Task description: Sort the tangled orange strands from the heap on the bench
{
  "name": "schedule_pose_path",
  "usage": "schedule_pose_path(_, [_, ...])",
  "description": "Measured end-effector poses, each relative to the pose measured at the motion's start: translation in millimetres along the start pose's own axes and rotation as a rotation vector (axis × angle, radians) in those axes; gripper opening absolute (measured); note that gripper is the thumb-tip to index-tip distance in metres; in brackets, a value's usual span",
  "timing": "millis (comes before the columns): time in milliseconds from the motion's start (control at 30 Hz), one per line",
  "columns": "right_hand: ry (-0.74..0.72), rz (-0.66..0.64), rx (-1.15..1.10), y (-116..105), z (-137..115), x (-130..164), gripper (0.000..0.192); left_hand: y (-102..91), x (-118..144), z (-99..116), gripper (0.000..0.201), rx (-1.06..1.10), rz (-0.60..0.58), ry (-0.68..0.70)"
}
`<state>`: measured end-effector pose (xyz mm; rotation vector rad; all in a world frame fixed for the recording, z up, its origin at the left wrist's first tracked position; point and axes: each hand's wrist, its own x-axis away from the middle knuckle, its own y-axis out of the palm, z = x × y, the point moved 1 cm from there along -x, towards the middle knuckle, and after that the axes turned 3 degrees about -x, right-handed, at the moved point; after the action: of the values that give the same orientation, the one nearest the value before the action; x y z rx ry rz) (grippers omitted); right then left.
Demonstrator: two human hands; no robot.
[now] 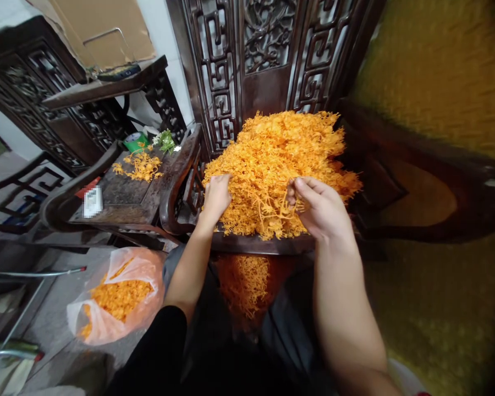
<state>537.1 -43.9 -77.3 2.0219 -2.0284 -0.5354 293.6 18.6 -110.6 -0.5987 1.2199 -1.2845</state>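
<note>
A big heap of orange, branched plastic-looking sprigs [276, 159] lies on the seat of a dark carved wooden chair [256, 242]. My left hand [216, 198] rests on the heap's left edge with its fingers curled into the sprigs. At the heap's front right, my right hand [319, 209] pinches a few orange strands between thumb and fingers. More orange sprigs [243, 283] lie lower down between my knees, under the seat's front edge.
A small dark side table [124, 192] at the left carries a little pile of orange sprigs [140, 165], a green tape roll [135, 142] and green leaves. A plastic bag [115, 300] of orange sprigs sits on the floor. A yellow cushion [437, 82] fills the right.
</note>
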Motion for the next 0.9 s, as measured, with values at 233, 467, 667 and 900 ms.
schedule_pose_path(233, [-0.021,-0.038,0.044,11.9,11.7,0.4,0.033,-72.0,29.7,48.5,0.039,0.037,0.081,0.193])
schedule_pose_path(467, [-0.011,-0.048,-0.003,26.6,15.6,5.3,0.035,-58.4,51.8,94.3,0.026,0.230,-0.051,0.294])
schedule_pose_path(667, [-0.197,-0.031,0.247,30.7,15.3,13.6,0.046,-45.0,48.1,86.9,0.016,0.199,0.104,0.239])
schedule_pose_path(900, [-0.237,0.050,0.388,37.9,10.6,21.9,0.052,-44.9,52.1,87.0,0.017,0.013,0.118,0.314])
